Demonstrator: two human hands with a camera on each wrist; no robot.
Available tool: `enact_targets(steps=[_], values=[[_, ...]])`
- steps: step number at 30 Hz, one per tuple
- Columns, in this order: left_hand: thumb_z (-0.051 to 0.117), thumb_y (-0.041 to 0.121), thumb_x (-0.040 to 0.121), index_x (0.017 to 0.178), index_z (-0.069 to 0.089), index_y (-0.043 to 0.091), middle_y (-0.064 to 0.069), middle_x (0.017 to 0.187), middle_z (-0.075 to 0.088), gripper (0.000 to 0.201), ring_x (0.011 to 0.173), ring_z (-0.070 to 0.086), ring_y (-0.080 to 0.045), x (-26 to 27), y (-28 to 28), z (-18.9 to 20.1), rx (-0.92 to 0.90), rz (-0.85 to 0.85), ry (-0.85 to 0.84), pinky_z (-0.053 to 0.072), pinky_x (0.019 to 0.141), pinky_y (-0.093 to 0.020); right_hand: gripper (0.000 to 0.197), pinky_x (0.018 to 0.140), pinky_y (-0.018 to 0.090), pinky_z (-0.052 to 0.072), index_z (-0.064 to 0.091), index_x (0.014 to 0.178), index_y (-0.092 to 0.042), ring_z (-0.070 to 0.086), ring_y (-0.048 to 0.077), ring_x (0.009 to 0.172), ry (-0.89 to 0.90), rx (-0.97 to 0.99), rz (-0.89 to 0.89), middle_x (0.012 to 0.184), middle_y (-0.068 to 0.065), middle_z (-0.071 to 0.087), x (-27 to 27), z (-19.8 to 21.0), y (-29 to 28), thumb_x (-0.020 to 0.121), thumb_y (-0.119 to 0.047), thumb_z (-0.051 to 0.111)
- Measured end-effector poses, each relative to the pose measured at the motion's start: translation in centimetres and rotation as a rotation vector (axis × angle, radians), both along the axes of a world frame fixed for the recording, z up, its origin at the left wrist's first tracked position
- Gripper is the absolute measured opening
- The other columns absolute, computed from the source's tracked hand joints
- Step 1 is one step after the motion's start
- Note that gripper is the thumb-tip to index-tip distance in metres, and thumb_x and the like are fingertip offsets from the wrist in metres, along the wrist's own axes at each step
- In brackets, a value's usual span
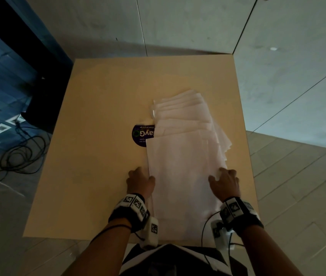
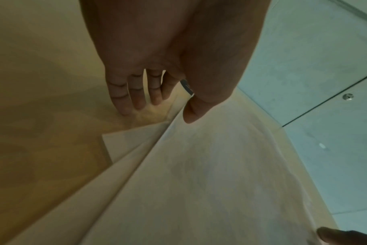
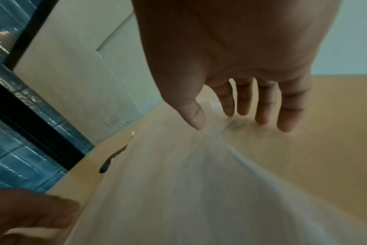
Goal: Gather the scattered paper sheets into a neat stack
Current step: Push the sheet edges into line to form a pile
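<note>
The sheets (image 1: 186,156) lay on the table (image 1: 98,116) in a loose overlapping pile, fanned out toward the far right, with the near ends reaching the table edge closest to me and one side covering part of a round dark sticker (image 1: 141,135). My left hand (image 1: 140,181) sat at the pile's left edge, fingers (image 2: 124,99) straight and spread down to the tabletop, thumb against the top sheet, gripping nothing. My right hand (image 1: 224,181) sat at the pile's right edge, equally uncurled, thumb on the paper and fingers (image 3: 287,112) reaching to the table beside it
</note>
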State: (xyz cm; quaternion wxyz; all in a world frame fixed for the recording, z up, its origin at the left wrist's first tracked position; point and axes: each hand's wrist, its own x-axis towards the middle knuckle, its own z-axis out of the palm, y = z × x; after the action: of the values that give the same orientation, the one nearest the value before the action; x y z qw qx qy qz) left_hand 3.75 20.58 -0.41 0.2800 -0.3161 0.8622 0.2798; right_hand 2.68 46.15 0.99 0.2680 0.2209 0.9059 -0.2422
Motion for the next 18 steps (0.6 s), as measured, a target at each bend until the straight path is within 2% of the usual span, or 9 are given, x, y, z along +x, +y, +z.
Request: enact_targets(steps=[2, 4, 8, 10, 12, 14, 18], values=[[0.055, 0.036, 0.091, 0.148, 0.03, 0.012, -0.015, 0.147, 0.029, 0.067, 0.132, 0.035, -0.037, -0.9, -0.6, 0.1, 0.0, 0.036, 0.004, 0.034, 0.108, -0.042, 0.058, 0.103, 0.047, 0.036, 0.036, 0.142, -0.009, 0.034, 0.039, 0.129, 0.033, 0.018, -0.039, 0.143, 0.014, 0.03, -1.9, 0.0, 1.0, 0.092, -0.034, 0.053], [0.055, 0.038, 0.09, 0.147, 0.032, 0.012, -0.016, 0.146, 0.03, 0.066, 0.131, 0.036, -0.038, -2.0, -0.7, 0.1, 0.005, 0.034, 0.003, 0.036, 0.108, -0.043, 0.063, 0.105, 0.048, 0.035, 0.031, 0.145, -0.009, 0.03, 0.038, 0.132, 0.063, 0.022, -0.036, 0.147, 0.012, 0.027, -4.0, -0.1, 1.7, 0.092, -0.035, 0.054], [0.053, 0.04, 0.087, 0.138, 0.04, 0.013, -0.015, 0.142, 0.037, 0.06, 0.128, 0.037, -0.036, -5.0, 0.1, 0.2, -0.051, -0.093, 0.074, 0.037, 0.105, -0.043, 0.066, 0.108, 0.051, 0.032, 0.026, 0.146, -0.009, 0.027, 0.034, 0.137, 0.107, 0.053, 0.04, 0.153, 0.009, 0.023, -7.8, -0.2, 2.4, 0.092, -0.037, 0.054], [0.054, 0.039, 0.088, 0.147, 0.029, 0.015, -0.011, 0.152, 0.03, 0.068, 0.138, 0.029, -0.033, -6.5, 0.9, 0.4, -0.028, -0.141, 0.126, 0.032, 0.111, -0.044, 0.069, 0.11, 0.051, 0.028, 0.021, 0.148, -0.01, 0.023, 0.03, 0.141, 0.119, 0.052, 0.08, 0.156, 0.008, 0.021, -9.2, -0.3, 2.2, 0.093, -0.038, 0.052], [0.054, 0.037, 0.091, 0.154, 0.012, 0.016, -0.006, 0.161, 0.013, 0.079, 0.146, 0.016, -0.029, -7.9, 1.6, 0.5, 0.003, -0.201, 0.147, 0.027, 0.115, -0.043, 0.07, 0.113, 0.051, 0.025, 0.017, 0.15, -0.01, 0.02, 0.028, 0.144, 0.114, 0.048, 0.122, 0.158, 0.007, 0.017, -10.1, -0.5, 1.8, 0.095, -0.038, 0.049], [0.053, 0.038, 0.092, 0.155, 0.003, 0.018, -0.005, 0.162, 0.006, 0.082, 0.148, 0.011, -0.028, -9.5, 2.2, 0.5, -0.002, -0.235, 0.136, 0.025, 0.116, -0.043, 0.065, 0.112, 0.05, 0.027, 0.02, 0.148, -0.011, 0.024, 0.029, 0.142, 0.123, 0.047, 0.134, 0.156, 0.008, 0.022, -10.8, -0.6, 1.4, 0.095, -0.036, 0.048], [0.055, 0.038, 0.092, 0.154, 0.005, 0.015, -0.013, 0.16, 0.009, 0.083, 0.147, 0.01, -0.034, -12.0, 2.6, 0.4, -0.036, -0.139, 0.066, 0.023, 0.115, -0.044, 0.055, 0.103, 0.049, 0.035, 0.032, 0.141, -0.011, 0.035, 0.033, 0.13, 0.143, 0.07, 0.084, 0.144, 0.012, 0.036, -11.9, -0.6, 0.7, 0.094, -0.036, 0.049]])
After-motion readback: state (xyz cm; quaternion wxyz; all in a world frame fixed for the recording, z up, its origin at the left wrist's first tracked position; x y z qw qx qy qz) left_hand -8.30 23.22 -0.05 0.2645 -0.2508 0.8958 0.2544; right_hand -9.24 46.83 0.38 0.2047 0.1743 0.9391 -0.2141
